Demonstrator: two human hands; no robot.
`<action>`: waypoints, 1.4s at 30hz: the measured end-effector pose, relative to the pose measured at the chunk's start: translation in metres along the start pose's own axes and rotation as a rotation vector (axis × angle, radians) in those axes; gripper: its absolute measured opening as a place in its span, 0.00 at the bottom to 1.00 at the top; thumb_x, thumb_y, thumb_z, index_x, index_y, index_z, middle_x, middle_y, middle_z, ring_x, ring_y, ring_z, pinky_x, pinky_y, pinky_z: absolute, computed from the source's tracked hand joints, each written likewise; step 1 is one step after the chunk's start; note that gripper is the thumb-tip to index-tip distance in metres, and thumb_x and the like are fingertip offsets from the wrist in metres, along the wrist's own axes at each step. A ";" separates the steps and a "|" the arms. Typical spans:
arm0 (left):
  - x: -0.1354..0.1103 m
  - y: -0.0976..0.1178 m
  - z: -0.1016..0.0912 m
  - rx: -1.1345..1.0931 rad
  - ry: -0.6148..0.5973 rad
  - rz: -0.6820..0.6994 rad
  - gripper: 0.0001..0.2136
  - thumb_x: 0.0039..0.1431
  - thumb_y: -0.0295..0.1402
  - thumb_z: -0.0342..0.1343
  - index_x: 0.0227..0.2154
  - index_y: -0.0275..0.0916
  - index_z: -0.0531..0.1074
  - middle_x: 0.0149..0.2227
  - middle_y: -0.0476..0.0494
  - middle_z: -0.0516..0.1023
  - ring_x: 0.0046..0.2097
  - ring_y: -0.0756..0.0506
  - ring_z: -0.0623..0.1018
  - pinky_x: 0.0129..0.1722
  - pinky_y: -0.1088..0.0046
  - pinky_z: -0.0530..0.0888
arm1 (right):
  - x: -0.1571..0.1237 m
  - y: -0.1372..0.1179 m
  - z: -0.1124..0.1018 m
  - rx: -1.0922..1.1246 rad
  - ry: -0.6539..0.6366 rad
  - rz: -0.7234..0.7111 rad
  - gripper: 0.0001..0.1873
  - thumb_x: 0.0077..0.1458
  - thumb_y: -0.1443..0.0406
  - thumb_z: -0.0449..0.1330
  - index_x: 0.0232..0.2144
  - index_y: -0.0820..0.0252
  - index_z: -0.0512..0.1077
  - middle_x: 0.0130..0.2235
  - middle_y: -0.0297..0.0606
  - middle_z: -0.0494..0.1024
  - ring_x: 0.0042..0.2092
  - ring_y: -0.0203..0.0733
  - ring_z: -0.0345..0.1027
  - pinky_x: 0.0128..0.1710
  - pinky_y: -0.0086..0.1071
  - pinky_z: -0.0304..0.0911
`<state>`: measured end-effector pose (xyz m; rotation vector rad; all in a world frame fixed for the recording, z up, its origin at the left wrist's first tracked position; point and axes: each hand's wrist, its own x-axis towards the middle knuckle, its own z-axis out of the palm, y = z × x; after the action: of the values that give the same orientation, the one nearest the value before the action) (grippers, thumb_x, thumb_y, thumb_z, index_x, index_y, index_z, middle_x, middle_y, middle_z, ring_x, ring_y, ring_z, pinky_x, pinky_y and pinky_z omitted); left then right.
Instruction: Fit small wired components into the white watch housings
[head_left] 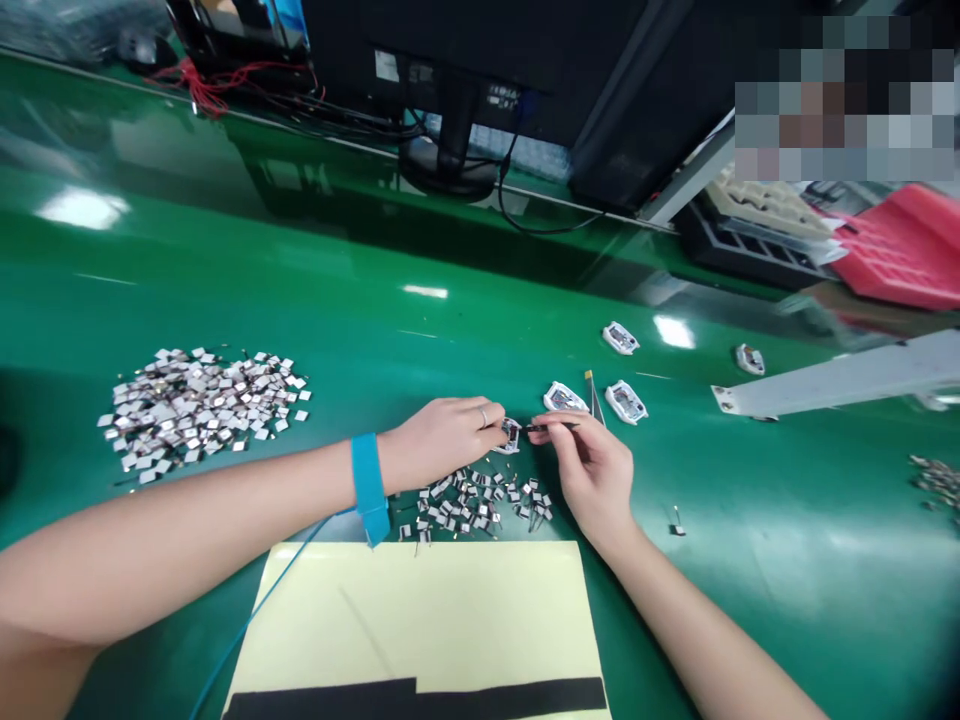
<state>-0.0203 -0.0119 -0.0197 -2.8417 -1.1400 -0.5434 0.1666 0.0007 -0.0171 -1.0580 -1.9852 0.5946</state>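
1. Nearest the camera, a yellow sheet point(427, 615) lay on the green surface point(337, 320), with black bands point(322, 700) along its lower edge.
2. Past the sheet's far edge, the left hand point(446, 435) held a white casing point(511, 438); its grip was closed on the casing's left side, the bent fingers hiding part of it. A ring point(484, 415) circled one finger.
3. To the right of the casing, the right hand point(595, 475) had its grip closed around a thin dark tool point(551, 428). Its tip pointed left toward the casing; whether it touched could not be told.
4. The casing sat between the two hands, just beyond a loose cluster of small parts point(472, 503).
5. A blue strap point(368, 490) wrapped the left wrist, and a blue cord point(259, 607) ran down across the sheet's left side.
6. Near the right hand lay two more casings point(627, 402), with a third casing point(620, 338) farther back and a fourth casing point(749, 359) well apart to the right.
7. To the left, well apart from the casing, spread a large pile point(206, 405) of pale parts; a lone part point(678, 529) lay right of the right forearm.
8. Farther back stood a black monitor point(480, 40), with red wires point(202, 88) to its left and a red tray point(911, 245) at far right.
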 end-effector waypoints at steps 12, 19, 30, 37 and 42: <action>0.000 -0.002 0.001 -0.012 0.037 0.023 0.11 0.59 0.28 0.42 0.36 0.36 0.69 0.36 0.44 0.72 0.40 0.47 0.72 0.38 0.71 0.72 | -0.005 0.007 -0.014 0.140 -0.020 0.057 0.13 0.53 0.71 0.52 0.40 0.55 0.68 0.35 0.34 0.72 0.30 0.30 0.68 0.33 0.29 0.68; 0.002 -0.004 0.002 -0.094 0.031 0.008 0.11 0.60 0.27 0.40 0.36 0.36 0.69 0.37 0.45 0.72 0.42 0.48 0.72 0.39 0.74 0.72 | -0.006 0.008 -0.013 0.206 0.156 0.123 0.06 0.44 0.71 0.61 0.28 0.57 0.71 0.29 0.33 0.75 0.29 0.34 0.71 0.31 0.27 0.71; 0.007 0.000 -0.006 -0.253 -0.025 -0.093 0.08 0.58 0.28 0.45 0.34 0.40 0.69 0.35 0.46 0.71 0.42 0.46 0.73 0.39 0.71 0.72 | -0.004 0.003 -0.014 0.137 0.069 0.100 0.04 0.45 0.68 0.61 0.28 0.60 0.71 0.28 0.29 0.74 0.29 0.27 0.69 0.30 0.19 0.68; 0.008 0.001 -0.006 -0.260 -0.004 -0.087 0.06 0.57 0.28 0.48 0.35 0.38 0.69 0.35 0.46 0.71 0.41 0.48 0.73 0.39 0.73 0.71 | -0.002 0.003 -0.011 0.101 0.050 0.050 0.05 0.46 0.67 0.61 0.27 0.62 0.70 0.28 0.26 0.74 0.29 0.24 0.67 0.30 0.16 0.66; 0.008 0.000 -0.007 -0.229 -0.011 -0.077 0.08 0.57 0.31 0.48 0.37 0.36 0.69 0.39 0.44 0.72 0.41 0.49 0.73 0.41 0.76 0.70 | -0.001 0.004 -0.010 0.013 0.016 -0.036 0.05 0.47 0.66 0.60 0.29 0.62 0.70 0.28 0.26 0.74 0.26 0.22 0.65 0.27 0.14 0.65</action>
<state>-0.0171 -0.0081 -0.0103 -3.0027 -1.2702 -0.7066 0.1769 0.0021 -0.0146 -1.0140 -1.9794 0.5777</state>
